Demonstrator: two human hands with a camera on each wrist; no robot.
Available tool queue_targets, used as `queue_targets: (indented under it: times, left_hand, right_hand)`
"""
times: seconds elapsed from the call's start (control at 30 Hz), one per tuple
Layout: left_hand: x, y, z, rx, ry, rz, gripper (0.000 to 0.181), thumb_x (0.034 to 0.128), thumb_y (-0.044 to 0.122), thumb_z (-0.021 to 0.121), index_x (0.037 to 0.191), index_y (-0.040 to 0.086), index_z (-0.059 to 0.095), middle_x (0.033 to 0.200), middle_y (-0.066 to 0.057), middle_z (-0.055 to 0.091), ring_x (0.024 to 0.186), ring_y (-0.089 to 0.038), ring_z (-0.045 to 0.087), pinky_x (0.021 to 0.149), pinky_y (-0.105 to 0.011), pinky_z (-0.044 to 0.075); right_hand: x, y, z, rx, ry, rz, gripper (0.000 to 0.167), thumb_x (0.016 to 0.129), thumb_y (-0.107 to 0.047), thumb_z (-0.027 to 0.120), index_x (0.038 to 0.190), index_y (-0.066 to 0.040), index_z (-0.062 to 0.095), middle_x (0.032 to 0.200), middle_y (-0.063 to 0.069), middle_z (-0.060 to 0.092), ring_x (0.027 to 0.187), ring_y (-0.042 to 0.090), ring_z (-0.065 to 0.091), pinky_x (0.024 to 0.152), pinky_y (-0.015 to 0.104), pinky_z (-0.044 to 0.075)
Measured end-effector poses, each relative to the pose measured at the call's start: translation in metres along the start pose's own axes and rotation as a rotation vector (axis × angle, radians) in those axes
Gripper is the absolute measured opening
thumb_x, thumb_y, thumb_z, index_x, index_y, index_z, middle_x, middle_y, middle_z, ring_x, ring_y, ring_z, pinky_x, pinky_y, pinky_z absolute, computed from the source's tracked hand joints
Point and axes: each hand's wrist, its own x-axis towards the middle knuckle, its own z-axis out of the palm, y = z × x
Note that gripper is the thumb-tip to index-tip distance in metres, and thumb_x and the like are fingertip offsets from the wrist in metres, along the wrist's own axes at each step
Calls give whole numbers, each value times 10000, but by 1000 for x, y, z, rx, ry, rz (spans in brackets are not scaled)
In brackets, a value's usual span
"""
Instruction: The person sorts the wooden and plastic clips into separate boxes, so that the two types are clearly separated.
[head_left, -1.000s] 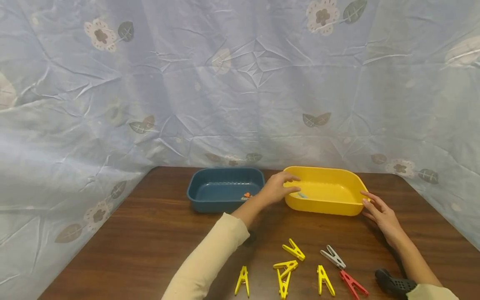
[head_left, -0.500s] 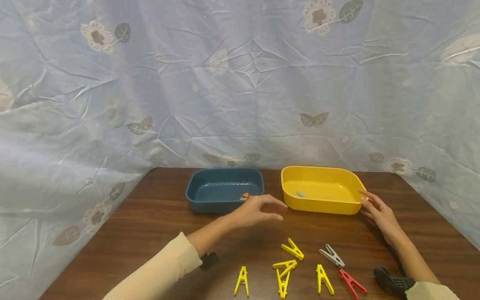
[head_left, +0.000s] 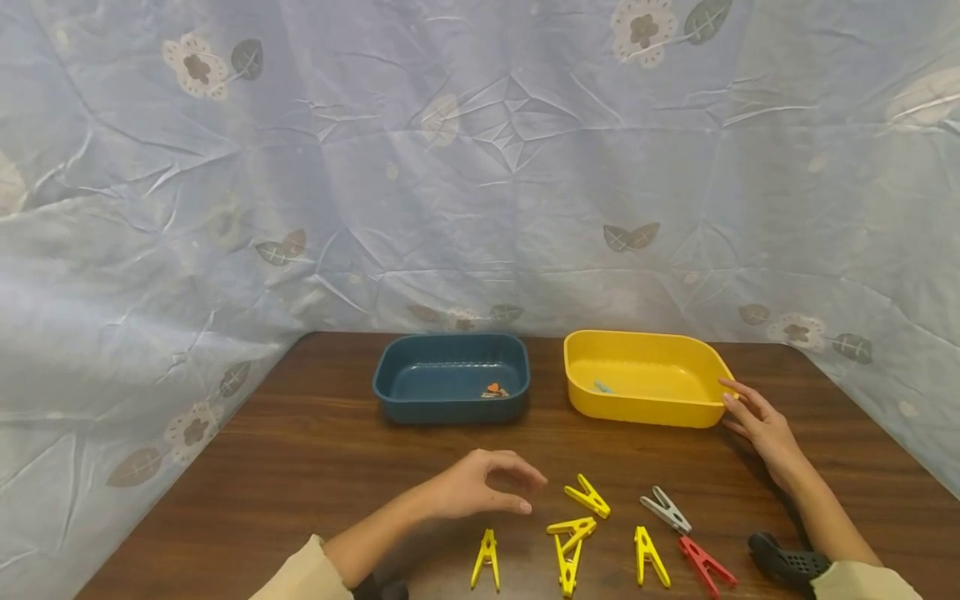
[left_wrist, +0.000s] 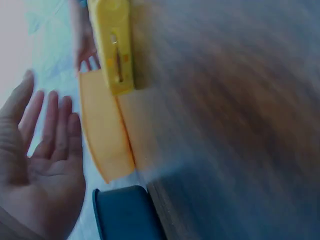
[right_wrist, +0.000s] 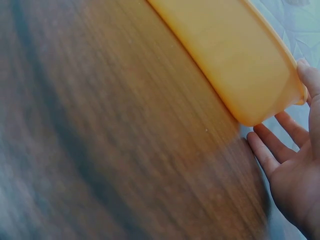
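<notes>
My left hand (head_left: pixel 483 485) hovers over the table, thumb and fingers apart, holding nothing. Just right of it lie a yellow clothespin (head_left: pixel 588 497) and two more yellow clothespins (head_left: pixel 568 554) that overlap. Another yellow clothespin (head_left: pixel 487 560) lies below the hand, and one more yellow clothespin (head_left: pixel 649 557) is farther right, beside a grey clothespin (head_left: pixel 666 510) and a red clothespin (head_left: pixel 707 565). My right hand (head_left: pixel 765 429) touches the right corner of a yellow bin (head_left: pixel 645 411), its thumb and fingers loosely extended. Inside the bin is a small light-blue thing (head_left: pixel 603 387), kind unclear.
A blue bin (head_left: pixel 450 410) stands left of the yellow one; a small orange heart-shaped detail (head_left: pixel 493 388) shows inside it. The brown wooden table (head_left: pixel 300 467) meets a floral curtain (head_left: pixel 480 208) at the back. A black strap (head_left: pixel 787 565) is by the right wrist.
My left hand has drawn back from the yellow bin, down and left toward the clothespins, with nothing held. The right hand has stayed at the bin's corner.
</notes>
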Motion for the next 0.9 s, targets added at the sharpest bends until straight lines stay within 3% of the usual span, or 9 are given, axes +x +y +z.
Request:
queue_targets:
  times: [0.1,0.3,0.4,0.53,0.67,0.83,0.9]
  left_hand:
    - [-5,-9,-5,29,-47,-10,325,818,178,710,1129,105,648,1055,75,622,978,-86,571,851,-299,455]
    - [-17,-31,-13,41,-213,-46,293,840,193,683,1121,110,657,1047,109,633,977,-56,549,846,-240,436]
    - [-21,-34,-16,92,-292,-18,299,842,115,636,1139,144,660,1106,149,610,1049,-39,489,906,-254,380]
    - [-22,-33,-17,156,-376,47,411,769,-8,597,1142,153,661,1167,178,576,1109,-27,430,956,-276,318]
    - [-22,-34,-17,188,-360,67,325,774,19,648,1069,149,691,1082,182,603,995,-1,446,886,-239,366]
    - [-24,-37,-13,240,-266,41,210,775,125,716,979,175,716,891,208,591,783,16,419,695,-166,408]
    - [-24,-37,-12,253,-238,36,206,776,138,723,978,176,713,861,203,576,762,17,423,695,-164,390]
  right_hand:
    - [0,0,0,5,3,5,474,986,-263,437,1423,-106,341,1358,172,294,1011,-111,444,775,145,453]
    - [0,0,1,-35,3,8,483,988,-290,422,1430,-118,330,1352,151,307,1011,-117,429,783,151,452]
    - [0,-1,1,-49,1,10,487,988,-304,417,1434,-128,325,1364,192,287,1010,-121,420,784,155,453]
    - [0,-2,0,-61,-2,9,489,990,-310,410,1436,-134,320,1369,226,267,1006,-127,413,783,156,454]
    - [1,-3,0,-60,-5,8,490,991,-309,407,1437,-127,316,1372,236,258,1008,-128,410,784,157,454]
    - [-1,-2,0,-51,-10,5,494,993,-299,407,1435,-101,310,1382,254,241,1013,-127,415,781,156,455]
    - [-2,-1,0,-47,-13,6,490,994,-290,405,1435,-98,309,1381,247,243,1015,-126,418,779,157,457]
